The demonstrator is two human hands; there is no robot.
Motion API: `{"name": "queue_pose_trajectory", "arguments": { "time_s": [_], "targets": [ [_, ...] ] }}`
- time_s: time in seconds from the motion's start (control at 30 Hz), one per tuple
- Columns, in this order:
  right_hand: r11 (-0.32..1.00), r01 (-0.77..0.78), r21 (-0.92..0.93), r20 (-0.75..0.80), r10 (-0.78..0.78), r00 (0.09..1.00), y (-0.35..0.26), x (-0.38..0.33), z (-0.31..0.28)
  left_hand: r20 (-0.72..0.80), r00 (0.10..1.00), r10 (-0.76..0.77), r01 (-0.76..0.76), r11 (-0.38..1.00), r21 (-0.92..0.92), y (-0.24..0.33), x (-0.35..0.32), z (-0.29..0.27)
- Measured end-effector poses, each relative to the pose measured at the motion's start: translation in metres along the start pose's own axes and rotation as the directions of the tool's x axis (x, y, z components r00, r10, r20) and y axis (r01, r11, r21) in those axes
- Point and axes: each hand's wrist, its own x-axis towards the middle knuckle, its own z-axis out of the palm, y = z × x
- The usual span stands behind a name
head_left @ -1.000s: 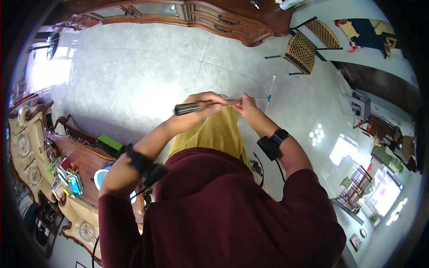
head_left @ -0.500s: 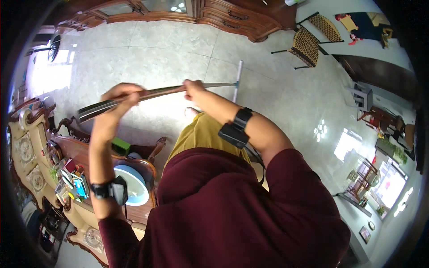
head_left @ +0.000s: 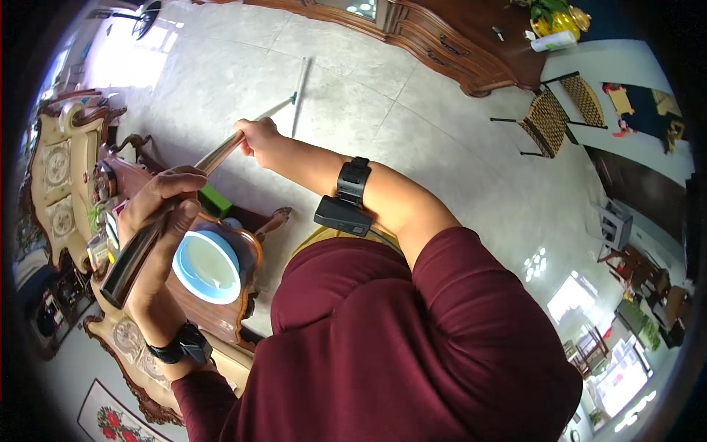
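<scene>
A floor mop with a long shiny metal handle slants across in front of me, from lower left up to the far middle. Its narrow, pale, bar-shaped head lies on the tiles, joined to the handle by a teal piece. My left hand is closed round the handle near its top end, which sticks out below the palm. Further down the handle, my right hand wraps its fingers round it. The left hand hangs beside a light-blue basin and above the wooden table.
The basin rests on a carved wooden table to my left, with a green box close by. A carved sofa stands beyond it. Ahead is a wooden cabinet; at right, a woven chair. Grey tiles cover the floor.
Both hands have swung the mop leftward, and its head has slid left and farther away across the floor. The handle now slants more steeply. My view has turned toward the left.
</scene>
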Motion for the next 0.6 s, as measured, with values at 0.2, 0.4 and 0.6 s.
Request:
{"name": "queue_pose_trajectory", "arguments": {
  "time_s": [0.2, 0.4, 0.6],
  "targets": [
    [0.996, 0.043, -0.081, -0.015, -0.044, 0.999, -0.007, -0.045, -0.008, -0.133, 0.983, 0.129, -0.155, 0.964, -0.214, -0.020, -0.029, -0.013],
    [0.975, -0.065, -0.215, -0.362, -0.018, 0.932, 0.008, -0.034, -0.109, -0.111, 0.994, 0.005, -0.058, 0.876, -0.479, -0.080, -0.010, 0.053],
    [0.932, -0.142, -0.333, -0.594, -0.091, 0.799, 0.011, 0.016, -0.200, 0.128, 0.989, -0.069, 0.143, 0.613, -0.777, -0.147, 0.045, 0.131]
  ]
}}
